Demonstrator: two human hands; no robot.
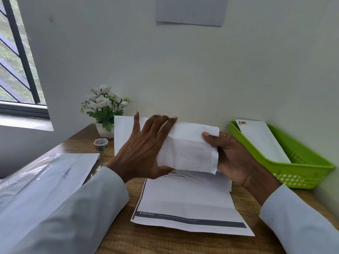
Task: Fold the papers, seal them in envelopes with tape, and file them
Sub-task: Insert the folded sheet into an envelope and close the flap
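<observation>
Head view, left to right. Window (16, 57) with dark bars at far left; stack of envelopes (60, 173) in clear plastic wrap on the left part of the wooden tabletop (128, 239); roll of tape (101, 144) standing near the tabletop's back edge, just in front of a white pot of artificial flowers (104, 107) against the wall.

Centre: left hand (141, 151), fingers straight and spread, lying across the left half of a white envelope (190, 153), thumb beneath the envelope's lower edge; the envelope is held raised above the tabletop, between the two hands, flap (194, 131) open and pointing up; whether a folded paper is inside cannot be told. Behind the left hand, another white sheet (124, 132) stands or lies toward the wall; its exact position is unclear.

Below the envelope: printed papers (187, 204) flat on the tabletop, the lower margin reading "END GOAL" above a dark band.

Right: right hand (231, 156) grasping the envelope's right end, thumb on the front face, fingers curled behind.

Far right: green basket (300, 173) on the tabletop against the wall, holding one sealed envelope (262, 140) laid slanting inside it, a small stamp or label at its upper left corner.
</observation>
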